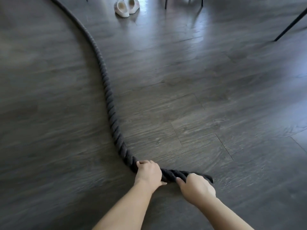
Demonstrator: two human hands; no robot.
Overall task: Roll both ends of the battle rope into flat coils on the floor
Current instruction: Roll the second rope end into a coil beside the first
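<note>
I can read no text, label, brand or number anywhere here. The white slippers (127, 7) carry small red marks on their sides, but these are too small and blurred for me to make out.

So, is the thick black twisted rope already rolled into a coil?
No, the thick black twisted rope lies uncoiled along the floor.
</note>
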